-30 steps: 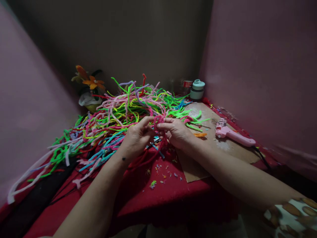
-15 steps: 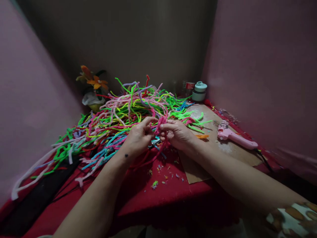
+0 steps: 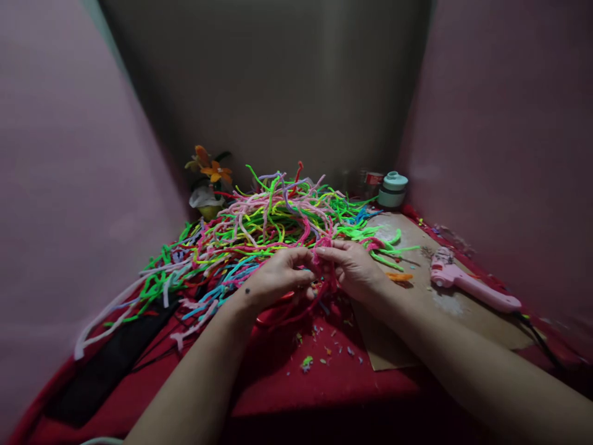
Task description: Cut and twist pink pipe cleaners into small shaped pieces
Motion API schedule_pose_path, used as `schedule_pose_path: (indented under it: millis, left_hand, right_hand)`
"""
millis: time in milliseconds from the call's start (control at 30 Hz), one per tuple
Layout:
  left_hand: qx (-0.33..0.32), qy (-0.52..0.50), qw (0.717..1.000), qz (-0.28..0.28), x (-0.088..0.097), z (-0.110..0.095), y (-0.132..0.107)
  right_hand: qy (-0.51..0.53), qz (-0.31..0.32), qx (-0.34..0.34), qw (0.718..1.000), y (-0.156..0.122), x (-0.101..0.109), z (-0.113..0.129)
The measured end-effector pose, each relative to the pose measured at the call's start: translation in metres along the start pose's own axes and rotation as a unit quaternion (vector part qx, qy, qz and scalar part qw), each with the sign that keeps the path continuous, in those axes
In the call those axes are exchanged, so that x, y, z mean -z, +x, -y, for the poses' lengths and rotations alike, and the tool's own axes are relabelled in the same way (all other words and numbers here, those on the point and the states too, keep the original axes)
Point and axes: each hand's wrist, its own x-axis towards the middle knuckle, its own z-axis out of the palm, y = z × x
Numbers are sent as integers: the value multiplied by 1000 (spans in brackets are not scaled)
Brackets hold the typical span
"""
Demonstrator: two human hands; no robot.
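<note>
Both hands meet in the middle, just in front of a tangled pile of coloured pipe cleaners (image 3: 273, 213). My right hand (image 3: 356, 267) pinches a bent bunch of pink pipe cleaner (image 3: 325, 247) between thumb and fingers. On its other side, my left hand (image 3: 285, 272) has its index finger and thumb curled around the edge of the same pink piece. Loose pink ends hang below the fingers toward the cloth. A red curved edge (image 3: 266, 319) shows under my left hand, mostly hidden.
A pink glue gun (image 3: 472, 287) lies on a cardboard sheet (image 3: 393, 346) at the right, its cord trailing off. Behind stand a mint-lidded jar (image 3: 393, 191) and a potted orange flower (image 3: 215, 173). Fuzzy scraps (image 3: 306, 363) dot the red cloth (image 3: 287, 395). Pink walls flank both sides.
The whole view has shifted, so the table sits lower and further right. My left fingers have moved slightly on the pink pipe cleaner; my right hand keeps its pinch.
</note>
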Motion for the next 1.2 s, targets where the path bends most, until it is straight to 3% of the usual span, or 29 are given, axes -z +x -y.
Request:
schedule_pose_path:
  millis: [167, 300, 433, 633, 833, 1033, 1200]
  left_hand:
    - [-16, -157, 987, 11, -2, 3, 0]
    - [-8, -206, 978, 0, -5, 9, 5]
    - [6, -184, 983, -9, -6, 8, 6]
    - [16, -101, 994, -29, -7, 2, 3]
    - [-6, -182, 983, 31, -6, 4, 4]
    - [-16, -159, 987, 14, -8, 6, 6]
    - [-2, -123, 992, -5, -9, 1, 4]
  right_hand:
    - [21, -7, -15, 1000, -2, -2, 4]
    - [16, -6, -20, 1000, -3, -2, 3]
    - [12, -3, -31, 999, -3, -2, 1]
    - [-23, -49, -14, 998, -4, -2, 0]
    - [-1, -28, -25, 999, 0, 1, 1]
    - [66, -55, -86, 993, 2, 3, 2]
    - [23, 9, -31, 999, 11, 12, -5]
